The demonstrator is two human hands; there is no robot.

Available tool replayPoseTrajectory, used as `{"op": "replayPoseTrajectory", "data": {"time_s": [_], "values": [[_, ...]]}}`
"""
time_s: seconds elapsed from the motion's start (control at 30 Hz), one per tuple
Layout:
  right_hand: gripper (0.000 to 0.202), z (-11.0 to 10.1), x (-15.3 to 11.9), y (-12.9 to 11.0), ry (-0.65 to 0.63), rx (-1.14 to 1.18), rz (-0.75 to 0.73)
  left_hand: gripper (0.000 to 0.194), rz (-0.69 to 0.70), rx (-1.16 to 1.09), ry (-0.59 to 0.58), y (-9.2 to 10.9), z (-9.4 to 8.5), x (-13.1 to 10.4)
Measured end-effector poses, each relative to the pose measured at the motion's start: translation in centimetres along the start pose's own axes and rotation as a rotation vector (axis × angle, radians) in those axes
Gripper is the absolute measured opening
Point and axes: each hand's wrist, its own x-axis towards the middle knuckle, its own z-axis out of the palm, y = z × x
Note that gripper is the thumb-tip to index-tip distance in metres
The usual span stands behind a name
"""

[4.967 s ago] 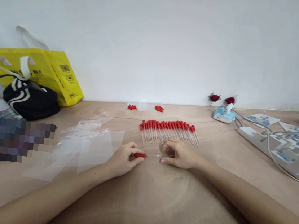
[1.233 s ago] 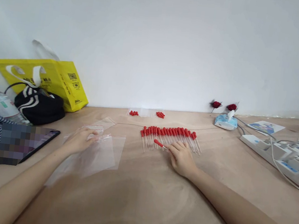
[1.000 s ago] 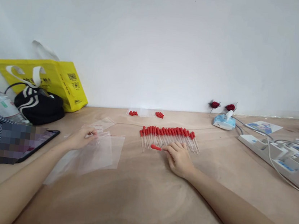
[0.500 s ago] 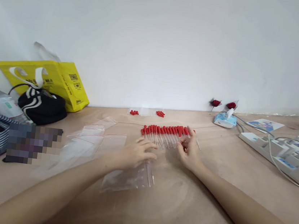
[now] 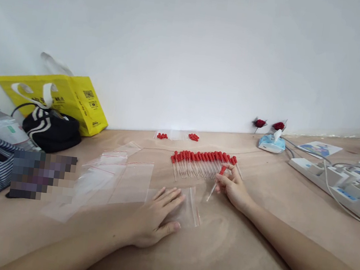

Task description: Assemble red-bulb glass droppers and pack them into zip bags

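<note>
Head view: person's left hand (image 5: pixel 158 218) lies palm down on a clear zip bag (image 5: pixel 193 206), fingers slightly apart, thumb splayed. Right hand (image 5: pixel 233 189) has thumb and fingers clamped on one red-topped dropper (image 5: pixel 223 170), tilted, tip down and pointing toward the bag's zip edge, just beside it, outside the bag. From here I see a row of red-topped droppers (image 5: pixel 193 156) right behind, more clear bags (image 5: pixel 96 177) left, power strip (image 5: pixel 331 182) far right, yellow tote (image 5: pixel 86 108) by the wall.
</note>
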Motion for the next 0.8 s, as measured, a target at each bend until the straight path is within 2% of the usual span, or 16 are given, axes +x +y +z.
{"op": "replayPoseTrajectory", "data": {"time_s": [0.13, 0.3, 0.4, 0.5, 0.63, 0.8], "values": [[0.053, -0.1, -0.6, 0.4, 0.02, -0.007, -0.052, 0.057, 0.002, -0.039, 0.052, 0.1, 0.3, 0.9], [0.055, 0.2, -0.8, 0.9, -0.003, -0.035, -0.088, 0.049, -0.049, -0.118, 0.117, -0.1, 0.9, 0.8], [0.054, 0.6, -1.1, 1.0, -0.043, -0.032, -0.093, 0.055, -0.077, -0.207, 0.172, -0.9, 1.1, 0.5], [0.053, 1.0, -1.6, 1.0, -0.094, 0.008, -0.083, 0.065, -0.065, -0.248, 0.127, -2.0, 0.6, 0.1], [0.048, 1.0, -1.9, 1.1, -0.149, 0.041, -0.062, 0.062, -0.018, -0.235, 0.045, -2.6, -0.2, -0.4], [0.039, 0.2, -2.0, 0.8, -0.266, -0.081, -0.027, 0.061, 0.033, -0.177, 0.087, -2.1, 0.3, 0.2]]}}
